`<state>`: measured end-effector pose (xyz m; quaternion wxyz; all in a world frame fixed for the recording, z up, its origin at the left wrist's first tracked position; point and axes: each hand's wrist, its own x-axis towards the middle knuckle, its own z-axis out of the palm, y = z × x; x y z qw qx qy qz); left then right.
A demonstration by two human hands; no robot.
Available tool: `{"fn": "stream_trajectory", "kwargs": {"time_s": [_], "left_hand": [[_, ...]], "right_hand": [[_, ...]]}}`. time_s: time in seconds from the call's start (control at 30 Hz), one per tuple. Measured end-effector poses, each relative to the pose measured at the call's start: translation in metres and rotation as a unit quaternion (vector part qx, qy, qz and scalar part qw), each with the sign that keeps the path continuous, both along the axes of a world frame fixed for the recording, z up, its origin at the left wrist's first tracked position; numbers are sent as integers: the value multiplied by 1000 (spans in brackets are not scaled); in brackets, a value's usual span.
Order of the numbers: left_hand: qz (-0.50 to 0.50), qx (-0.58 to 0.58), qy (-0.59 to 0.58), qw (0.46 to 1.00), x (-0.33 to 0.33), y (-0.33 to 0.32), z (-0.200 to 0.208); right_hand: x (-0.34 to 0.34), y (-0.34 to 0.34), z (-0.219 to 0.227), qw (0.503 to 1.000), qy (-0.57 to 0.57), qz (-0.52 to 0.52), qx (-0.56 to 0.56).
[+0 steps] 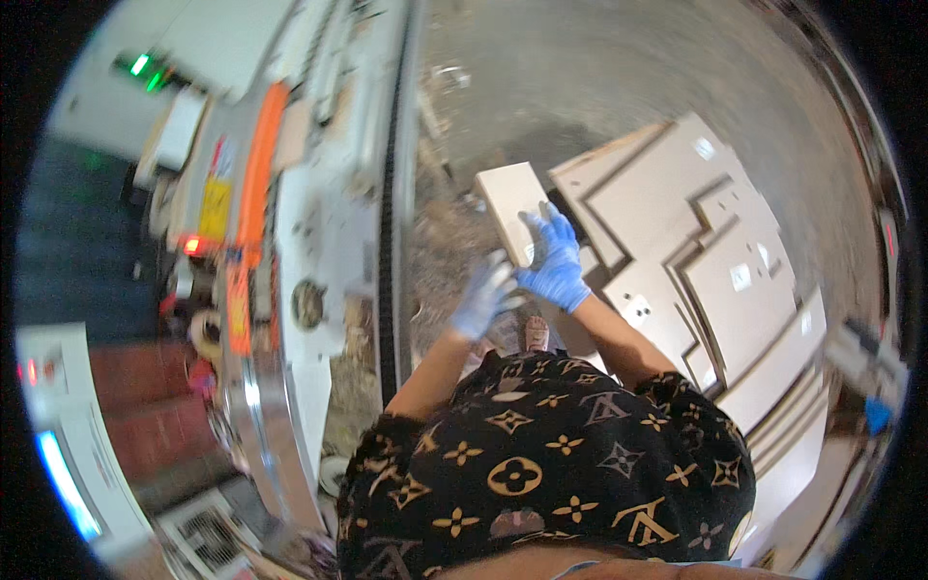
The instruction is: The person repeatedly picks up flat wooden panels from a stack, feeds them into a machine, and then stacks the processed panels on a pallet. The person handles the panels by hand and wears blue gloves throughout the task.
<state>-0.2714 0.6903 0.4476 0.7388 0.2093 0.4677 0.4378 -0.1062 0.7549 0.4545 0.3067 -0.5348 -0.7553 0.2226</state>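
Observation:
My right hand, in a blue glove with greyish fingers, grips the right side of a narrow pale board. The board is held up in front of me, tilted, its far end pointing ahead and slightly left. Close to the board's near end is my left hand, also gloved in blue. Motion smears its fingers, so I cannot tell whether they touch the board. To the right lie several stacks of pale flat panels, some bearing small white labels.
Along my left runs a long machine with a white bed, an orange guard and a dark edge strip. A control cabinet with a lit screen stands at the lower left. Scraps lie on the concrete floor.

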Motion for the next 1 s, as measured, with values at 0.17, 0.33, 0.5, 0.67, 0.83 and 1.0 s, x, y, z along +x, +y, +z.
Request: {"fn": "stream_trajectory", "kwargs": {"time_s": [0.17, 0.33, 0.5, 0.67, 0.83, 1.0], "left_hand": [[288, 55, -52, 955, -36, -26, -13], [415, 50, -123, 900, -151, -80, -17], [514, 35, -74, 854, -253, -103, -10], [558, 9, -109, 822, -338, -86, -26], [556, -4, -138, 819, -372, -66, -37], [554, -50, -126, 821, -380, -53, -42]], "right_hand": [[-91, -28, 24, 964, -60, 245, 88], [-114, -42, 32, 945, 15, 328, -9], [-108, -59, 22, 960, 37, 271, -52], [-102, -69, -1, 970, 53, 237, -34], [-99, -77, -14, 976, 47, 202, -65], [-90, -70, -16, 974, 55, 182, -120]]}}
